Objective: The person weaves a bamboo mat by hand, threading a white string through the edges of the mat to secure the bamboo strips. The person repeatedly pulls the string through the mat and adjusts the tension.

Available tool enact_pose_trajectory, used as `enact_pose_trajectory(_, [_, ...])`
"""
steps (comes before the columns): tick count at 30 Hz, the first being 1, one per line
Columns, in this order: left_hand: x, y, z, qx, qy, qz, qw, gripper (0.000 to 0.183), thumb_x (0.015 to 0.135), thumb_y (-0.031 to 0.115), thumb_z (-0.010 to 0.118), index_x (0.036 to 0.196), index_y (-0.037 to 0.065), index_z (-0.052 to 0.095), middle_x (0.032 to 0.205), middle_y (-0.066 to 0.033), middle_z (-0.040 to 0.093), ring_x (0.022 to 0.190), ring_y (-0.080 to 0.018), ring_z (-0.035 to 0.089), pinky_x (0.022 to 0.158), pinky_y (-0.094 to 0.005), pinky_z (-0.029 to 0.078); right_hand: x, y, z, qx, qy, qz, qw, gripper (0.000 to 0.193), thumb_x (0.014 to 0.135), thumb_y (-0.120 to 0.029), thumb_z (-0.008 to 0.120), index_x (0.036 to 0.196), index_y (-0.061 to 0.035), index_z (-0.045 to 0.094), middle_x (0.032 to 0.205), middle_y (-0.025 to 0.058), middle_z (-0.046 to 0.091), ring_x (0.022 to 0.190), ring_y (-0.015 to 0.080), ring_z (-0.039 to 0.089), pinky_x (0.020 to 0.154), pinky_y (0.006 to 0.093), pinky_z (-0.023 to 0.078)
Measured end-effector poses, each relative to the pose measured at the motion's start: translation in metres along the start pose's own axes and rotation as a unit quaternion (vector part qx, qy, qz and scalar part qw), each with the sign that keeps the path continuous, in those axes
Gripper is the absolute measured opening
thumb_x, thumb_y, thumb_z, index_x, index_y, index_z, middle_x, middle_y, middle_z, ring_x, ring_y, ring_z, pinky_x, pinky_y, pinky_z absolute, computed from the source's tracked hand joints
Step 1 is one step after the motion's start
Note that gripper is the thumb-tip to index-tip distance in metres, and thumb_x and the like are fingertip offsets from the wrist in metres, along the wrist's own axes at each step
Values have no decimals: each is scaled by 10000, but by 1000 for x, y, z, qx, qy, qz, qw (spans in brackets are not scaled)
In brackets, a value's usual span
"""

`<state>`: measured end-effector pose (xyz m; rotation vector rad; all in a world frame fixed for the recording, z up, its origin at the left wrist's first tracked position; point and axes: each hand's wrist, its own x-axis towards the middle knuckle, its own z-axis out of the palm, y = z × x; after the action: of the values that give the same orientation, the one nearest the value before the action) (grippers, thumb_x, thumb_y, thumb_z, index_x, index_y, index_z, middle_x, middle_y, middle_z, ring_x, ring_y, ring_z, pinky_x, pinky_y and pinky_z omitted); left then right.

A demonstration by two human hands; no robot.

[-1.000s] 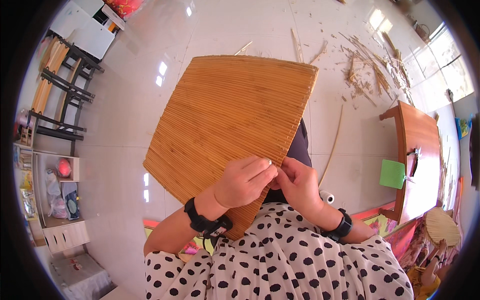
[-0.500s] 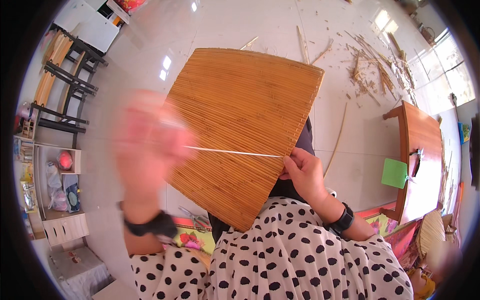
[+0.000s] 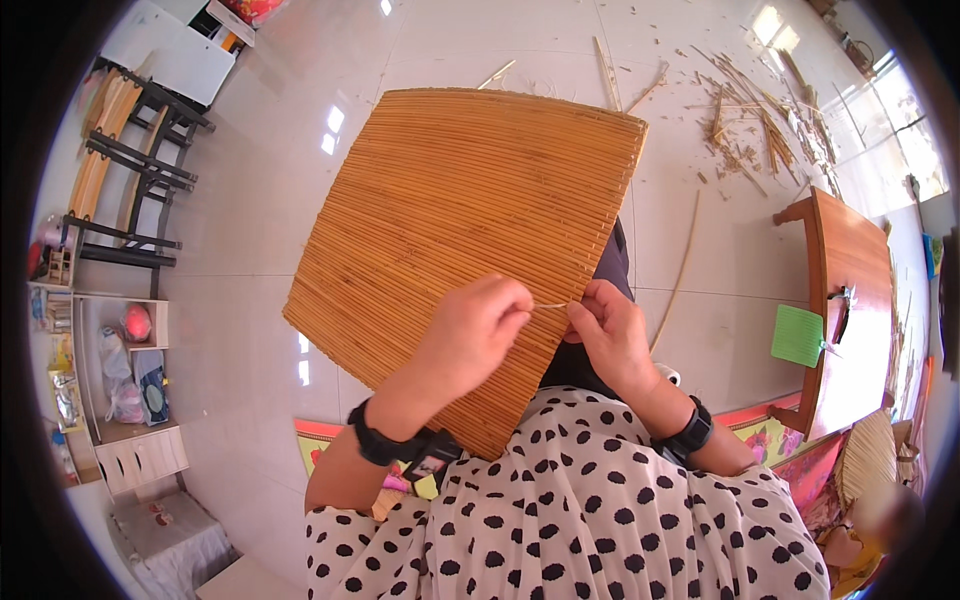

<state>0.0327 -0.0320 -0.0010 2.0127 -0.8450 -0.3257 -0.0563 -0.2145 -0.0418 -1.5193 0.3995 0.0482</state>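
A brown mat of thin, stiff stalks laid side by side (image 3: 440, 200) rests across my lap, with stitching along its right edge. My left hand (image 3: 478, 325) is closed in a pinch over the lower part of the mat. A short length of white thread (image 3: 549, 305) runs from its fingertips to my right hand (image 3: 610, 330). At the mat's stitched right edge, the right thumb and fingers pinch together where the thread ends. Whether those fingers hold the thread, the mat's edge or both is hard to make out.
Loose stalks and scraps (image 3: 765, 130) lie scattered on the tiled floor at the far right. A wooden table (image 3: 850, 270) stands on the right, a green fly swatter (image 3: 797, 335) at its edge. Black-framed folding furniture (image 3: 140, 165) and shelves (image 3: 130, 385) line the left. Another person (image 3: 850, 550) is at lower right.
My left hand has come from beyond the mat's left side to near my right hand. The stretch of thread between them is now much shorter. My right hand stays at the edge.
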Motion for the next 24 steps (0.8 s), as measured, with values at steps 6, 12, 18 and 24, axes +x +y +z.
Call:
enact_pose_trajectory(6, [6, 9, 26, 229, 10, 59, 972, 137, 854, 87, 707, 953, 64, 614, 851, -79, 614, 723, -293, 652, 610, -374, 524, 1, 8, -3, 25, -3, -7, 1000, 179, 988, -77, 592, 1083, 71, 557, 835, 97, 707, 722, 104, 659, 650, 243, 534])
enact_pose_trajectory(12, [5, 12, 9, 4, -162, 10, 987, 65, 898, 59, 656, 935, 33, 610, 918, -66, 629, 695, -213, 621, 629, -295, 500, 3, 14, -4, 105, -33, 4, 994, 207, 996, -76, 571, 1134, 71, 525, 839, 100, 705, 755, 122, 677, 666, 248, 551])
enact_pose_trajectory(18, [0, 13, -15, -207, -156, -121, 958, 45, 918, 3, 635, 956, 16, 616, 924, -73, 606, 723, -144, 579, 629, -251, 465, 7, 11, -3, 151, -41, 36, 987, 231, 1001, -63, 533, 1186, 73, 509, 935, 124, 710, 818, 161, 705, 740, 271, 593])
enact_pose_trajectory(24, [0, 20, -34, 52, 71, 15, 996, 53, 942, -4, 612, 972, 37, 626, 934, -62, 632, 786, -139, 600, 631, -232, 479, 10, 4, -2, 154, -45, 38, 986, 266, 989, -47, 527, 1224, 74, 499, 951, 128, 716, 850, 166, 715, 743, 274, 598])
